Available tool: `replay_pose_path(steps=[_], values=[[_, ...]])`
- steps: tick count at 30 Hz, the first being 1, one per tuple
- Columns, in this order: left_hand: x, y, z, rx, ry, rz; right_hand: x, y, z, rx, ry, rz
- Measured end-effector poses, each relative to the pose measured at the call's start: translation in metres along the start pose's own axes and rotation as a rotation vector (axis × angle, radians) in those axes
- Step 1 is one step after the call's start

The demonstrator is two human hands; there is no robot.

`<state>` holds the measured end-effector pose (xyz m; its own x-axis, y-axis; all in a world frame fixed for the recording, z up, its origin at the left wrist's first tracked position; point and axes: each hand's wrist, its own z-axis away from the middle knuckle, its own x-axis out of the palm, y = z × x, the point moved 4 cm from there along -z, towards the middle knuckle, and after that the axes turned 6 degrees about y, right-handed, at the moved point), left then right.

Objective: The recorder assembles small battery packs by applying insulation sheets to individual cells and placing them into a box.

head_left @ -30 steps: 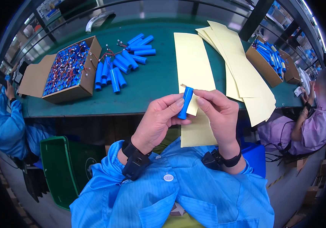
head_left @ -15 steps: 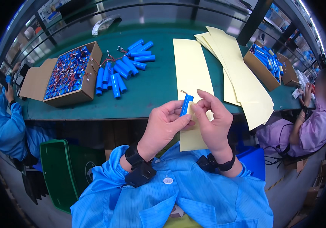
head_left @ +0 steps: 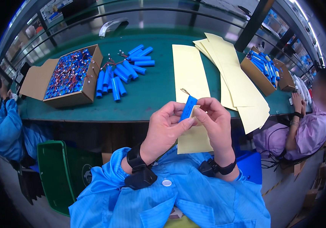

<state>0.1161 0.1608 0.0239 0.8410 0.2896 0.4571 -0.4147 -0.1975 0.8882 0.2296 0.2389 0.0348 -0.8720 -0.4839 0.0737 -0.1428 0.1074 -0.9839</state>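
Both hands close on one blue cylindrical cell (head_left: pixel 188 108), held upright and slightly tilted in front of the chest, just off the near edge of the tabletop (head_left: pixel 151 95). The left hand (head_left: pixel 165 127) pinches its lower part between thumb and fingers, a firm closed grip. The right hand (head_left: pixel 212 121) meets it from the other side, its fingertips pressing a small pale yellow piece against the cell's side. A thin wire curls off the cell's top end.

Beneath the hands lies a long yellow paper sheet (head_left: pixel 189 72), reaching over the tabletop edge. To its right a fanned stack of yellow sheets (head_left: pixel 235 76) spreads toward a small cardboard box (head_left: pixel 260 68) of blue cells. To the left, loose blue cells (head_left: pixel 121 72) lie in a cluster, and beside them sits a large open carton (head_left: pixel 70 78) packed with wired blue cells. A green bin (head_left: pixel 54 171) stands under the tabletop. A person in pink (head_left: pixel 303 129) sits at the right; a blue sleeve (head_left: pixel 3 125) shows at the left.
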Motion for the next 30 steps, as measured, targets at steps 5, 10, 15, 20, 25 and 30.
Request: replay_pose_path(steps=[5, 10, 15, 20, 25, 30], values=[[-0.007, -0.001, -0.003, -0.104, -0.034, -0.005, 0.0, 0.005, 0.003, 0.038, -0.03, 0.024], [-0.012, -0.004, -0.004, -0.182, -0.04, -0.011, 0.01, 0.007, 0.007, 0.024, -0.029, 0.041], [-0.013, -0.007, -0.004, -0.151, -0.045, -0.029, 0.015, -0.004, 0.014, -0.338, 0.04, 0.353], [-0.009, -0.007, -0.003, -0.193, 0.006, 0.01, 0.019, -0.013, 0.019, -0.575, 0.089, 0.558], [-0.006, -0.006, -0.001, -0.184, 0.051, 0.022, 0.021, -0.017, 0.023, -0.685, 0.128, 0.592], [-0.005, -0.006, 0.001, -0.166, 0.069, 0.054, 0.023, -0.02, 0.025, -0.723, 0.145, 0.607]])
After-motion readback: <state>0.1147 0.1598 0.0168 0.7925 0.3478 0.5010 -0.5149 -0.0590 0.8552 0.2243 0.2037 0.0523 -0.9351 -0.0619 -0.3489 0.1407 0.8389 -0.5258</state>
